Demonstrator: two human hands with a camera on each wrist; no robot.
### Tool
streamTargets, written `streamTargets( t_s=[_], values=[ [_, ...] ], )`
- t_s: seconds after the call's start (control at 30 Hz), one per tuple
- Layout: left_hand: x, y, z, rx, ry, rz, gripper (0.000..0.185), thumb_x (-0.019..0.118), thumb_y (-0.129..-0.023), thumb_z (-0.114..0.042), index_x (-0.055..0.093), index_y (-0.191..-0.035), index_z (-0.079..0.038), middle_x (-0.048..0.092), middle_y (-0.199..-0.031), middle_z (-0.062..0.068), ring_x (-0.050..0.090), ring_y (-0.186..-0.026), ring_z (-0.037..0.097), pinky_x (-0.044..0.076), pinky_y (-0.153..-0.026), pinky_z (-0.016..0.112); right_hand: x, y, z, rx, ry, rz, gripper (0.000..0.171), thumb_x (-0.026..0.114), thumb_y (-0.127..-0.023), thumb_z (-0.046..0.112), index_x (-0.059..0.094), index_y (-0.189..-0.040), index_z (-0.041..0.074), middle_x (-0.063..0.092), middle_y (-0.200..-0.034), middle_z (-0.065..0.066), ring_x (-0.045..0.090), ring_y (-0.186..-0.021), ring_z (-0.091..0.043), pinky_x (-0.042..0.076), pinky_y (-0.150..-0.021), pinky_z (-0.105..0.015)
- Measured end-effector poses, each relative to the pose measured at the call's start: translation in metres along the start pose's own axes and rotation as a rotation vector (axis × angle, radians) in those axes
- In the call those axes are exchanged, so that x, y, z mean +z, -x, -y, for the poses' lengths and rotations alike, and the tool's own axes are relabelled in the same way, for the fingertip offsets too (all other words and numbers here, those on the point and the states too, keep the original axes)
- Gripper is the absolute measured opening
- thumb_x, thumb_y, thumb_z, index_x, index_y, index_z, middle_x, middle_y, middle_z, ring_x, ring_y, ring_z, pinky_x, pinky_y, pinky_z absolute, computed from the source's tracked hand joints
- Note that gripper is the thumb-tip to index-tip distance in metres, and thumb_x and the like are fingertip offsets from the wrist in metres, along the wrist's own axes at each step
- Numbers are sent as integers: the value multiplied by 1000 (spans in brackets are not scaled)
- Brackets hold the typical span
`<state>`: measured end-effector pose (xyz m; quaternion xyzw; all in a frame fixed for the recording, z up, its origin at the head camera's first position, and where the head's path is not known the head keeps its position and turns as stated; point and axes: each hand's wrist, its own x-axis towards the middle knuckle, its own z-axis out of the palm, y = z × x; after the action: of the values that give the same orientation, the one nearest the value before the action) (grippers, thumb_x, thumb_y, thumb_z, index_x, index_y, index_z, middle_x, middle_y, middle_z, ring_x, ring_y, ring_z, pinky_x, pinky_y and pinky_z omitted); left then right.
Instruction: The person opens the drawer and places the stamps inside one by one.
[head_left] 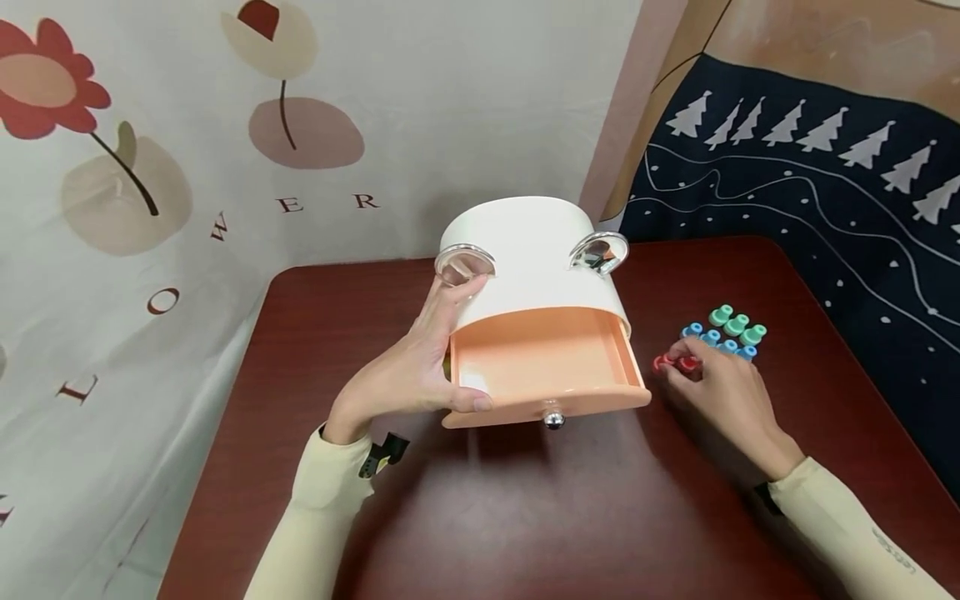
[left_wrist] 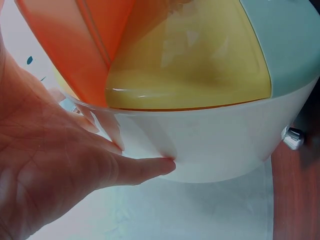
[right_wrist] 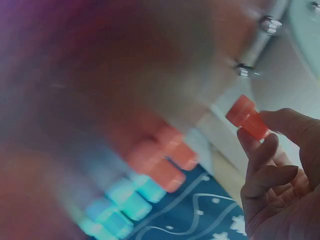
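Note:
A white drawer box (head_left: 525, 250) stands mid-table with ring-shaped silver ears. Its peach drawer (head_left: 536, 358) is pulled out toward me, bare inside, with a silver knob (head_left: 553, 419) on its front. My left hand (head_left: 408, 367) spreads along the box's left side, thumb at the drawer front and a finger on the white top. In the left wrist view, orange, yellow (left_wrist: 195, 65) and teal sections show beyond this hand. My right hand (head_left: 723, 400) is at the small pegs on the right. Its thumb and fingertips pinch a red peg (right_wrist: 247, 117).
Rows of blue pegs (head_left: 709, 337) and green pegs (head_left: 737, 323) stand on the red-brown table (head_left: 487, 517), just beyond the right hand. More red pegs (right_wrist: 170, 175) show beside the blue ones in the right wrist view. A printed cloth (head_left: 450, 108) hangs behind the table.

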<state>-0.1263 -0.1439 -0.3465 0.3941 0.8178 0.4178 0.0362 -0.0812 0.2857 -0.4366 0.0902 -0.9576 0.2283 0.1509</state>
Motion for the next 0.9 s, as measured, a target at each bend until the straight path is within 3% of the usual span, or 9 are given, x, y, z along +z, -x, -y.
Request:
streamTargets(
  t_s=[0.3,0.57,0.73,0.9],
  values=[
    [3,-2,2,17,-8,0,130,61,-82,-94,13,-174,-16,18,-176,-1,-18,-164,24,-3,-128,57,-34,-2,29,-114,-11,-202,32,92,-83,3,77,-110,11,73,-84,-1,52,-62,-9,40,-54,-19],
    [3,-3,4,66,-12,-24,127,61,-85,-92,14,-173,-14,18,-177,0,-14,-165,24,-6,-129,53,-50,-9,59,-170,-180,-252,37,94,-81,0,80,-114,8,77,-90,0,55,-69,-1,42,-61,-12],
    [4,-5,4,80,-8,-27,128,59,-84,-93,14,-174,-14,17,-178,-1,-17,-164,23,-5,-129,54,-56,-13,74,-257,-234,-307,29,88,-86,11,80,-113,3,77,-89,-5,55,-68,0,42,-63,-11],
    [3,-3,4,86,-29,-34,129,57,-84,-95,15,-173,-11,20,-176,2,-12,-165,22,-7,-129,51,-59,-22,96,-381,-340,-250,24,85,-92,13,81,-112,2,80,-101,-7,55,-68,2,44,-61,-12]
  ],
)
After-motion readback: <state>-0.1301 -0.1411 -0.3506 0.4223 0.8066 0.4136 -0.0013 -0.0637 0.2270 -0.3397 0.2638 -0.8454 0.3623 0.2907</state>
